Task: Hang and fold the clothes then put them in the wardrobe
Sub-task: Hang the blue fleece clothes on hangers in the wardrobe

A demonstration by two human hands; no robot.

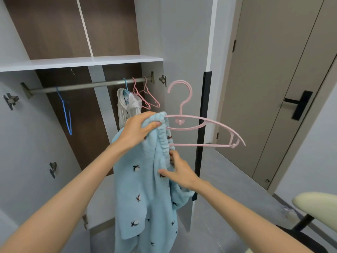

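A fluffy light-blue garment (142, 194) with small dark bird prints hangs in front of me. My left hand (138, 128) grips its elastic waistband together with the left end of a pink plastic hanger (202, 123), held up in the air. My right hand (179, 170) reaches into the garment's opening below the hanger, fingers partly hidden in the cloth. Behind stands the open wardrobe with its metal rail (87, 85).
On the rail hang a blue hanger (66, 114), a white garment (127, 106) on a light-blue hanger and two pink hangers (147, 97). A white shelf (82, 63) runs above. The wardrobe door edge (203, 125) is right of the hanger. A chair (313, 203) is at lower right.
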